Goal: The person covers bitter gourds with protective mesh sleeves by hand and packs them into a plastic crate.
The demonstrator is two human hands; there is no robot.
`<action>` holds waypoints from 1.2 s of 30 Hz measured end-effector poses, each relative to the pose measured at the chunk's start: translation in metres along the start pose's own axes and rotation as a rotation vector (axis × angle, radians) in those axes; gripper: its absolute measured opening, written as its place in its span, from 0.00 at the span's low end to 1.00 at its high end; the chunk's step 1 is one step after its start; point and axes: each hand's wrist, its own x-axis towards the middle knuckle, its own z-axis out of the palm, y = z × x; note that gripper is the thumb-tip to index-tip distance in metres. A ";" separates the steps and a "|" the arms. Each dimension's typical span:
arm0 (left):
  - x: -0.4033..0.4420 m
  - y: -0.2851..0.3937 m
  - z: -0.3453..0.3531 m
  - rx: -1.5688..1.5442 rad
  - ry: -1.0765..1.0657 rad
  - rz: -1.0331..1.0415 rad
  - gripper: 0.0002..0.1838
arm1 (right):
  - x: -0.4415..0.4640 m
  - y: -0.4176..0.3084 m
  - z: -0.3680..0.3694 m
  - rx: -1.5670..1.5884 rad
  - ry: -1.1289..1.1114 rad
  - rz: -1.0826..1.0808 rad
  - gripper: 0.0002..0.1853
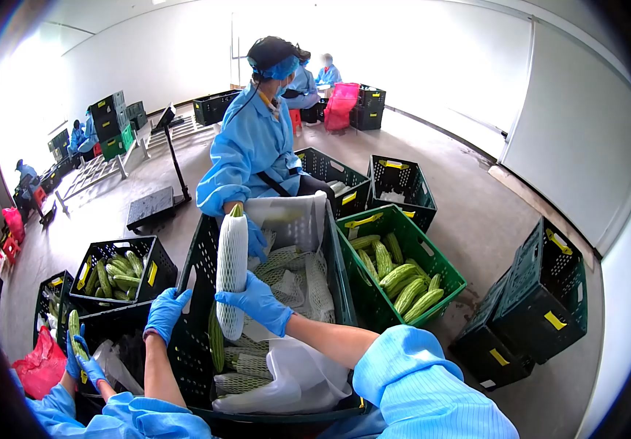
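Upright over a large dark crate (339, 263) is a green gourd in a white foam net sleeve (232, 263); its green tip shows at the top. My right hand (260, 303), blue-gloved, is wrapped round its lower part. My left hand (167, 313), also gloved, is to the left of the gourd, apart from it, near the crate's left rim; its fingers look bent and nothing shows in them. Inside the crate lie several netted gourds (318, 287), a bare green one (216, 340) and a white plastic sheet (293, 380).
A co-worker (253, 146) sits across the crate. At lower left, another person's gloved hands (85, 358) hold a gourd. A green crate of gourds (443, 282) stands right, a black one (147, 271) left, stacked crates (542, 293) far right, a scale (153, 208) behind.
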 end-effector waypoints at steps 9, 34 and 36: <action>-0.005 0.007 0.000 -0.023 -0.072 -0.030 0.28 | -0.004 -0.004 -0.001 0.044 0.011 0.019 0.31; -0.003 0.005 -0.004 -0.095 -0.125 -0.052 0.27 | -0.003 -0.003 0.004 0.110 -0.047 0.090 0.22; -0.002 0.003 -0.002 -0.117 -0.126 -0.055 0.27 | -0.003 -0.003 0.004 0.118 -0.045 0.096 0.22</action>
